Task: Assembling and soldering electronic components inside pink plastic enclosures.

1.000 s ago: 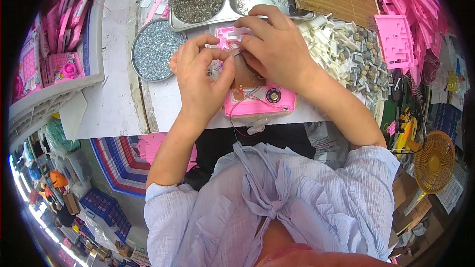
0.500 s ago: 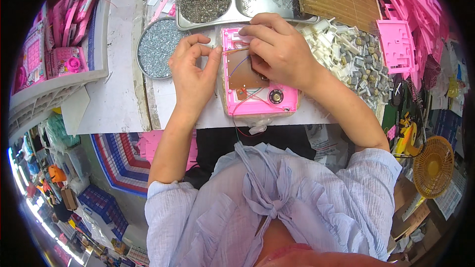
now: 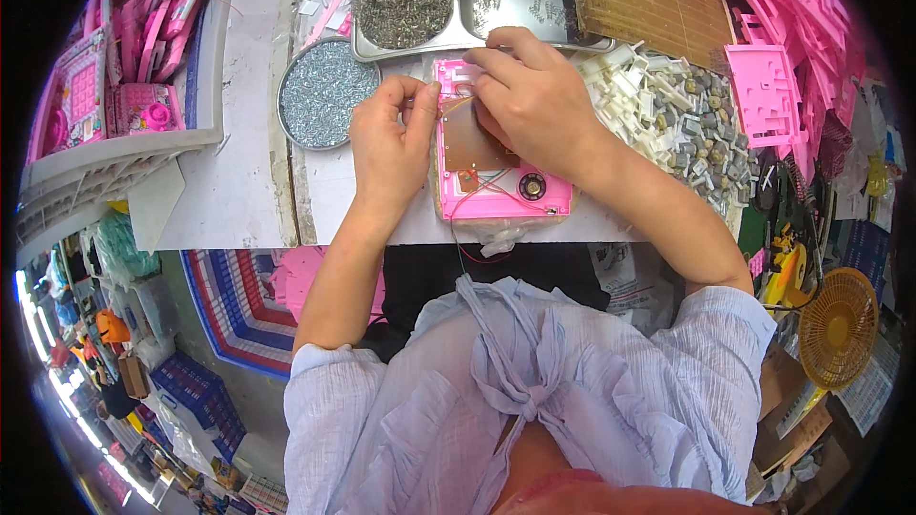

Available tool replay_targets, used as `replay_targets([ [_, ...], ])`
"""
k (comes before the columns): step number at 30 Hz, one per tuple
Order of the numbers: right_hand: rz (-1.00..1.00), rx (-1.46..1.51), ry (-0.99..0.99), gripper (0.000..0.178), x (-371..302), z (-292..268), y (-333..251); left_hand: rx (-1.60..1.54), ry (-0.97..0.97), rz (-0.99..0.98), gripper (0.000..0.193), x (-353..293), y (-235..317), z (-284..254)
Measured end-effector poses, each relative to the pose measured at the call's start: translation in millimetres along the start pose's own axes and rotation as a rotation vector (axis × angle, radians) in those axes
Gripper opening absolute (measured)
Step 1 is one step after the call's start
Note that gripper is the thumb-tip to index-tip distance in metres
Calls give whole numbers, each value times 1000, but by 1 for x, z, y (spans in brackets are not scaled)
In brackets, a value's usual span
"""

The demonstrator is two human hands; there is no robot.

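A pink plastic casing point(image 3: 501, 208) lies open on the table in front of me, with a brown circuit board point(image 3: 468, 145) inside. Near its lower right corner sits a small round black speaker point(image 3: 531, 187). Red and dark thin wires point(image 3: 474, 193) cross the lower part and loop over the near edge. My left hand point(image 3: 393, 138) is at the casing's upper left edge, thumb and forefinger pinched at a thin yellow wire point(image 3: 452, 107). Over the casing's upper right side, my right hand point(image 3: 542, 107) has its fingers bent; its fingertips and whatever they grip are hidden.
Left of the casing stands a round dish of small silver screws point(image 3: 329, 93). Behind is a metal compartment tray point(image 3: 458, 36) of small metal parts, beside a cardboard sheet point(image 3: 649, 5). White and grey small parts point(image 3: 673, 114) are heaped at right. Pink mouldings point(image 3: 763, 95) flank both sides.
My left hand has moved slightly right and up, its fingers now closer together against the casing's edge. The right hand stays over the casing. The blue wire seen across the board no longer shows.
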State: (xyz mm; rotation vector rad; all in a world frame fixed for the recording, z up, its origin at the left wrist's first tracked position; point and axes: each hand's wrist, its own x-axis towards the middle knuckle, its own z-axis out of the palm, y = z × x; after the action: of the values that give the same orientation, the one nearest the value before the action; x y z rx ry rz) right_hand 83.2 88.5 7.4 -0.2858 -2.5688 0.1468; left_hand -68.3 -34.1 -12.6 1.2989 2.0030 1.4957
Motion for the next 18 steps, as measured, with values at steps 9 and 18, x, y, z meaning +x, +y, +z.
replay_targets([
  [9, 126, 240, 72, 20, -30, -25, 9, 287, 119, 485, 24, -4, 28, -3],
  [18, 585, 667, 146, 12, -58, -38, 5, -212, -515, -187, 17, 8, 49, 30],
])
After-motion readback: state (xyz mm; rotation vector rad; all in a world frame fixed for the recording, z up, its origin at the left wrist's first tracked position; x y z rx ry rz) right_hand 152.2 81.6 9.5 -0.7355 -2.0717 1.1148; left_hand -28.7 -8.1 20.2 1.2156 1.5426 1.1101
